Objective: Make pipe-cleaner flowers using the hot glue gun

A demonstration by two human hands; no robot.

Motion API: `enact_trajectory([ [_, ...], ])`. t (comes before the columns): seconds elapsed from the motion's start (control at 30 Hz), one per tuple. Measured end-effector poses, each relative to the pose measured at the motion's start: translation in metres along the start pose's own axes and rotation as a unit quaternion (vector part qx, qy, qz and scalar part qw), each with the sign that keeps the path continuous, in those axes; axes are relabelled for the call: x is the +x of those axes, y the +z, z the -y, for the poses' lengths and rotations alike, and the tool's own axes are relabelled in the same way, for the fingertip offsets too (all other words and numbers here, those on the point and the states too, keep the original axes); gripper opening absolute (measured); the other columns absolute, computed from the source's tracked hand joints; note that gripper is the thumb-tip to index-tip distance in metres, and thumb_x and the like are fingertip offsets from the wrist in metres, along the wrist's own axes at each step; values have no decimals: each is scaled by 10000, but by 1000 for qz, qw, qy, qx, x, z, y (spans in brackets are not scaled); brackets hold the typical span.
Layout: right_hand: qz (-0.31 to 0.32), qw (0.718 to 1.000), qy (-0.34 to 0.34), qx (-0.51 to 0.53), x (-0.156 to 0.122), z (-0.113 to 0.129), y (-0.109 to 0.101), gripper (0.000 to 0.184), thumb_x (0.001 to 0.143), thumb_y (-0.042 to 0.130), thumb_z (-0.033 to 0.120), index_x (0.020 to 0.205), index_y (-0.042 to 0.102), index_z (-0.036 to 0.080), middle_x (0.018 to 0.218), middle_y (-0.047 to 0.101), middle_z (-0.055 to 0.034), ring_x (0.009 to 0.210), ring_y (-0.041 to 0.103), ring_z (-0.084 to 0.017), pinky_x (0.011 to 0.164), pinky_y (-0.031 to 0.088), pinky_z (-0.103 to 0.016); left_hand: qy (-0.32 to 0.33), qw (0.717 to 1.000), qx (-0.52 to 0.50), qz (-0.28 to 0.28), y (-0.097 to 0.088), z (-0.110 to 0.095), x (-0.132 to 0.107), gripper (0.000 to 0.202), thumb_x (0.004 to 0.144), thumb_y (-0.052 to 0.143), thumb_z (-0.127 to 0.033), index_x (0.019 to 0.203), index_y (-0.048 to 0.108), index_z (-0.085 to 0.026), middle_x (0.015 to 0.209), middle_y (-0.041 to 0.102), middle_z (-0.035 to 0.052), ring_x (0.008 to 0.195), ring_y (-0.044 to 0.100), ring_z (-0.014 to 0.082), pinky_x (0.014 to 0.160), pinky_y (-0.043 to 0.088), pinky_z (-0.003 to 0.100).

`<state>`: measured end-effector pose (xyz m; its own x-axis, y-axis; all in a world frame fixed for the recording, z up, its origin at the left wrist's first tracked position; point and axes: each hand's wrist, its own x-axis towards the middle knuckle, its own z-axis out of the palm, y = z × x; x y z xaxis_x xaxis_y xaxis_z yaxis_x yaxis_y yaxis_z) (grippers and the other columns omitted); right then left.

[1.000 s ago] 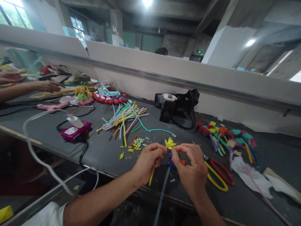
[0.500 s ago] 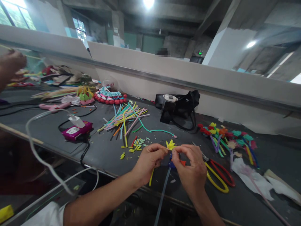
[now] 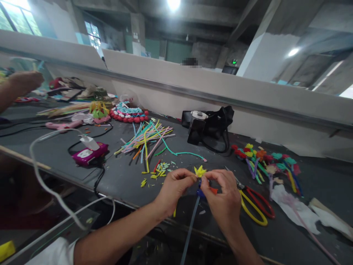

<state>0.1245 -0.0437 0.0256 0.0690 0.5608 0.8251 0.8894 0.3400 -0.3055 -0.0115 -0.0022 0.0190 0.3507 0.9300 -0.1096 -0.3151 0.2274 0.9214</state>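
My left hand [image 3: 174, 188] and my right hand [image 3: 224, 198] meet at the near edge of the dark table [image 3: 55, 147]. Both pinch a small yellow paper flower [image 3: 200, 171] between fingertips. A yellow stem runs down under my left palm. A grey-blue strip [image 3: 190, 228] hangs below my right fingers, with a blue and an orange scrap [image 3: 211, 190] by them. Scissors with red and yellow handles [image 3: 256, 206] lie just right of my right hand.
Loose coloured strips [image 3: 149, 138] and cut scraps [image 3: 160, 169] lie ahead. Finished flowers [image 3: 264, 160] are piled at the right, a black bag [image 3: 212, 127] at the back, a pink device with cables [image 3: 88, 152] at the left. Another person's hand [image 3: 23, 82] shows far left.
My hands stay pinched on the yellow flower, which sits slightly lower and closer between the fingertips. The other person's hand at the far left has lifted off the table.
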Motion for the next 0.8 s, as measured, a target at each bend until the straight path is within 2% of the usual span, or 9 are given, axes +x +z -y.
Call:
enact_trajectory([
  [0.23, -5, 1000, -5, -2, 0, 0, 1, 87, 833, 624, 149, 803, 565, 206, 778, 618, -9, 800, 565, -169, 771, 452, -319, 0, 1000, -4, 0, 0, 0, 1, 100, 667, 710, -235, 666, 687, -138, 517, 477, -47, 465, 317, 53, 447, 201, 209],
  [0.37, -28, 1000, 5, 11, -1, 1, -6, 40, 866, 609, 172, 881, 593, 207, 845, 623, -21, 845, 584, -167, 803, 466, -320, -44, 997, -55, 18, -2, -1, 2, 99, 657, 700, -231, 675, 664, -140, 544, 490, -43, 443, 331, 42, 423, 181, 201],
  [0.47, -53, 998, 20, 9, -1, 2, -11, 36, 874, 605, 177, 879, 609, 213, 834, 619, -15, 832, 592, -162, 791, 465, -305, -78, 992, -91, 45, -5, -3, 3, 134, 682, 699, -264, 717, 649, -144, 550, 499, -41, 417, 333, 38, 404, 164, 196],
  [0.53, -48, 998, 31, 11, -2, 0, -13, 28, 880, 598, 193, 861, 607, 212, 816, 613, -11, 800, 586, -156, 769, 461, -294, -92, 987, -111, 65, -7, -4, 3, 149, 709, 691, -282, 746, 641, -146, 544, 494, -45, 402, 325, 34, 395, 164, 192],
  [0.67, 27, 999, 41, -7, -7, -13, -11, 52, 895, 562, 238, 879, 602, 208, 810, 621, -15, 759, 570, -162, 717, 457, -286, -85, 983, -136, 85, -9, -8, 3, 142, 742, 666, -281, 778, 633, -148, 551, 505, -48, 381, 323, 29, 376, 171, 190],
  [0.73, 93, 993, 46, -61, -13, -23, -9, 104, 866, 564, 236, 950, 612, 198, 876, 651, -40, 829, 583, -199, 775, 462, -327, -80, 983, -143, 85, -10, -9, 4, 140, 747, 659, -282, 771, 629, -148, 534, 495, -54, 368, 315, 27, 370, 169, 191],
  [0.8, 184, 972, 69, -126, -20, -33, -8, 249, 815, 586, 230, 1054, 614, 168, 972, 670, -79, 920, 585, -249, 839, 453, -379, -76, 983, -147, 85, -11, -9, 5, 148, 741, 662, -287, 752, 623, -145, 516, 485, -56, 359, 311, 25, 369, 167, 193],
])
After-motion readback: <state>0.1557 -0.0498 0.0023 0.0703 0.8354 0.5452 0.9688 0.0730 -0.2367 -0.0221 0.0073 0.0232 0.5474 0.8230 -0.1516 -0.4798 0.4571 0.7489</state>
